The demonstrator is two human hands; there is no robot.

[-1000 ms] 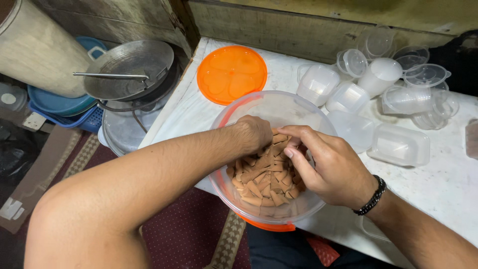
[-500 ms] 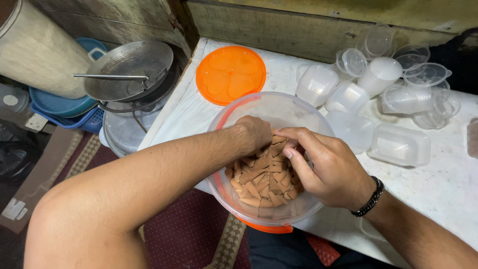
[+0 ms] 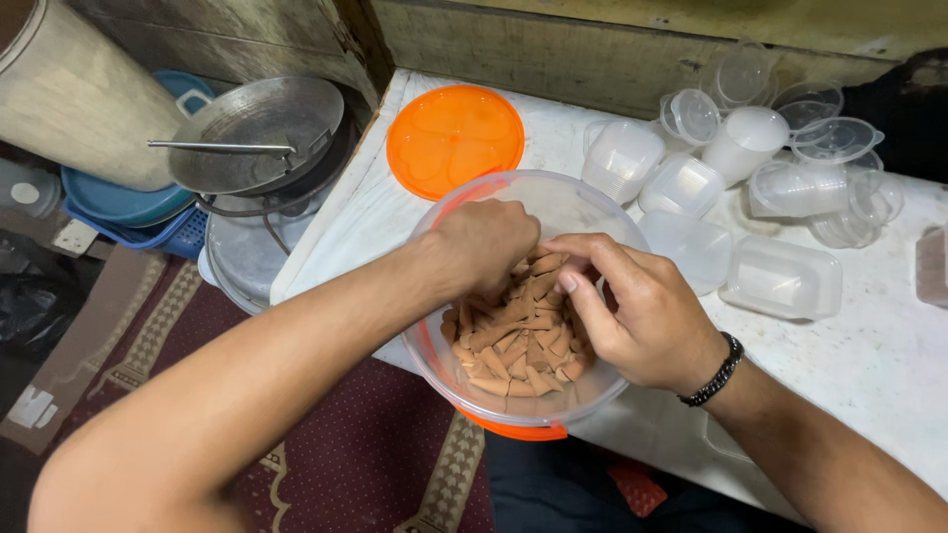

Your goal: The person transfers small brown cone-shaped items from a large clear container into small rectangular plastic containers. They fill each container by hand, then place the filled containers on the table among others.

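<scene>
A large clear plastic tub with an orange base sits at the near edge of the white table. It holds several brown, folded pastry pieces. My left hand is inside the tub, fingers curled down onto the pieces. My right hand, with a black beaded bracelet at the wrist, also reaches in, fingers bent together over the pile beside the left. Whether either hand grips a piece is hidden by the fingers.
An orange round lid lies on the table behind the tub. Several small clear plastic cups and boxes crowd the back right. Left of the table stand a metal pan with a handle, blue basins and a patterned rug.
Both hands have shifted slightly within the tub; my right hand has drawn back a little from the left, fingers more bent. The tub stays put.
</scene>
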